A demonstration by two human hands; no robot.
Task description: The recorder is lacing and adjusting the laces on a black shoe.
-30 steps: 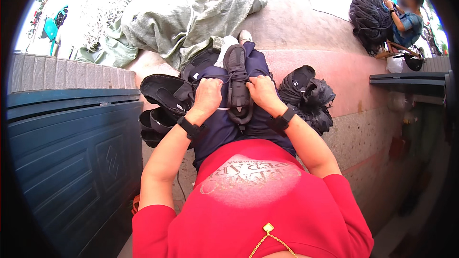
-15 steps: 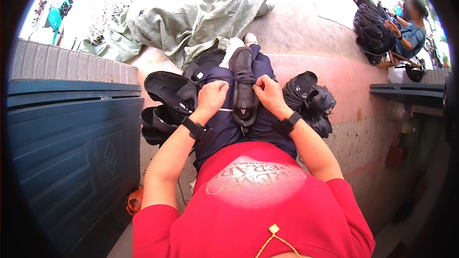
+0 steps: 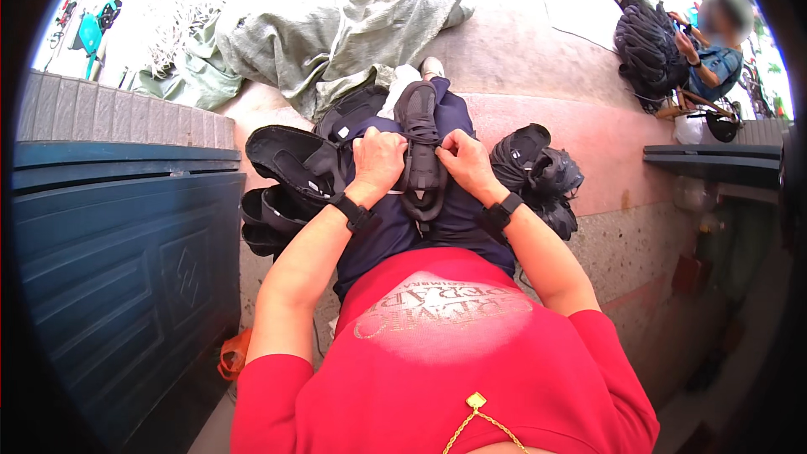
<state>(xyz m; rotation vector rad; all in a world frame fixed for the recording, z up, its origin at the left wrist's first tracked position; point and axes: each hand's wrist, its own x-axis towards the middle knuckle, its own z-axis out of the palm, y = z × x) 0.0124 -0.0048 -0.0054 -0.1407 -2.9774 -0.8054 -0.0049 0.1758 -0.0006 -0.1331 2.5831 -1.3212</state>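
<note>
A black lace-up shoe upper (image 3: 419, 139) lies lengthwise across my lap, its toe pointing away from me and its heel opening towards me. Dark laces cross its middle. On its left edge, my left hand (image 3: 380, 160) is closed with thumb and fingers pinched on the shoelace. My right hand (image 3: 467, 161) pinches at the opposite edge, also closed on the lace. The lace between the fingers is thin and mostly hidden by them. Both hands touch or nearly touch the sides of the shoe upper.
Black shoe uppers (image 3: 290, 160) are piled left of my legs, and more black uppers (image 3: 535, 164) lie to the right. Ahead spreads a grey-green woven sheet (image 3: 336, 25). A blue panel (image 3: 126, 269) stands at left. Far right, a person (image 3: 714, 63) sits beside a black pile (image 3: 647, 50).
My left hand has moved in from the left to the shoe's edge, and the lace stretched out towards it no longer shows. The right hand has shifted slightly towards the laces.
</note>
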